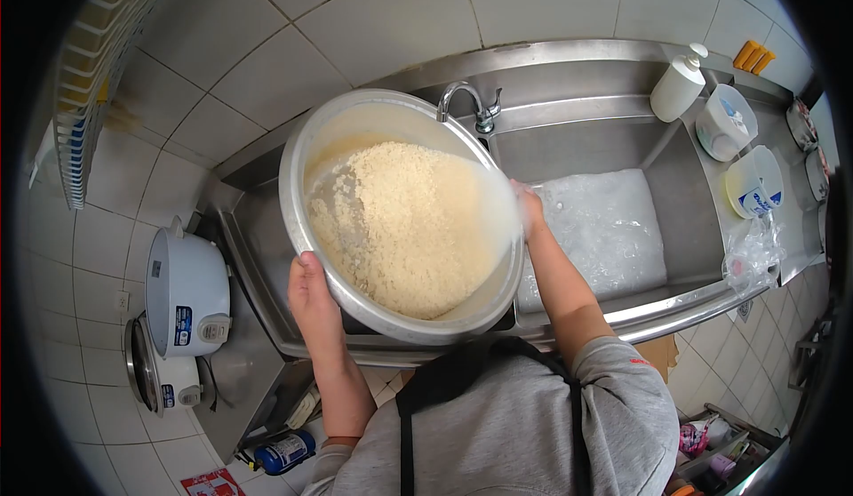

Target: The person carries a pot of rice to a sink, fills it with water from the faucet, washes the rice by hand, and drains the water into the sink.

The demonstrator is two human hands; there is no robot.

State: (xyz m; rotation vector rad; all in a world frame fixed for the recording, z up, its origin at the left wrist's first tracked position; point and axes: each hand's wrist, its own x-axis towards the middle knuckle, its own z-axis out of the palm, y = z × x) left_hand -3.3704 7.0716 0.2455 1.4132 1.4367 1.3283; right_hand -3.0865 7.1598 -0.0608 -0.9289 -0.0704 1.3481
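A large metal bowl (298, 176) is tilted to the right over the sink (684, 176). Pale rice grains (409, 220) lie inside, with cloudy water (498, 207) at the right rim. My left hand (313, 292) grips the bowl's lower left rim, thumb showing on the outside. At the right rim, my right hand (530, 210) is partly hidden by the cloudy water and the bowl's edge; its fingers are hard to see. Foamy water (600, 229) covers part of the right basin floor. The faucet (462, 96) curves above the bowl's upper edge.
White rice cookers (187, 292) stand on the left. A pump bottle (677, 84), plastic tubs (726, 123) and a clear plastic bag (753, 252) sit on the right ledge. A wire rack (84, 96) hangs at upper left. A blue cylinder (284, 452) is below.
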